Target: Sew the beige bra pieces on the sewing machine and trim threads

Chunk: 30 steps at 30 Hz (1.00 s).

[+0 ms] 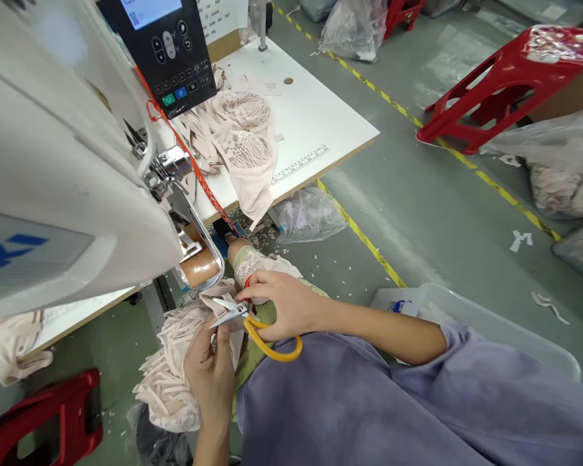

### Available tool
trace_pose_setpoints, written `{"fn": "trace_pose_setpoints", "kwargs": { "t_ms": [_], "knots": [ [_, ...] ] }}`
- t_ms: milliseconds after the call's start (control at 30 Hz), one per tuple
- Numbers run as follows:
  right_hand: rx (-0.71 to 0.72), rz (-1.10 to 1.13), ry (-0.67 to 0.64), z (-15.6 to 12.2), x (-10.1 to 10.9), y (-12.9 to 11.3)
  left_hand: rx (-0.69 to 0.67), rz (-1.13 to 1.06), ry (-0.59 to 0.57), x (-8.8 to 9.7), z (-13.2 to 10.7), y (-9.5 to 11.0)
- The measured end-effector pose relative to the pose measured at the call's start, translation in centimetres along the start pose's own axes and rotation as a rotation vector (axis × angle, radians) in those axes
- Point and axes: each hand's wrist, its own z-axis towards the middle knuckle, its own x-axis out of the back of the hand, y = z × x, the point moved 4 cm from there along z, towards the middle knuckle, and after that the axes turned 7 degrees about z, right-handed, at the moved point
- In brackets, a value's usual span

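My right hand (284, 301) is closed around a pair of scissors (273, 349) with orange-yellow and red handle loops. The blades are parted and point left, right above the fingertips of my left hand (211, 362). Between thumb and fingers, my left hand pinches a beige fabric strap (222, 290) beside the blades; the exact spot is partly hidden. Below and left of it, a bunch of beige lace bras (170, 369) hangs over my lap. Close above is the curved metal and brown arm end (199, 264) of a sewing machine (72, 149).
A control panel (168, 55) sits over a white table (325, 107) holding more beige lace bras (247, 139). Red stools (505, 84) stand on the floor at right and lower left. A clear plastic bin (495, 317) is at my right, with plastic bags (311, 217) around.
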Motion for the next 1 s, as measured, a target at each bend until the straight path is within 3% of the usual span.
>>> {"fn": "trace_pose_setpoints", "kwargs": {
  "t_ms": [300,400,500,633,833,1000],
  "knots": [
    [-0.043,0.018,-0.005,-0.5,0.1,0.6,-0.002,-0.028,0.023,-0.4,-0.1,-0.1],
    [-0.064,0.027,-0.007,-0.6,-0.1,0.6,0.023,-0.099,-0.041,-1.1,-0.1,-0.3],
    [-0.098,0.033,-0.024,-0.8,0.0,0.8,0.176,-0.283,-0.101,-1.8,0.0,-1.4],
    [-0.163,-0.024,-0.025,-1.5,1.3,1.8,0.421,-0.558,-0.078,-2.3,0.1,-3.0],
    [-0.236,-0.142,0.037,-3.0,6.3,4.6,0.499,-0.685,-0.134,-1.8,0.5,-2.8],
    [-0.277,-0.400,0.228,-0.5,14.9,7.5,0.461,-0.651,-0.157,-1.0,1.3,-2.9]
  ]
}}
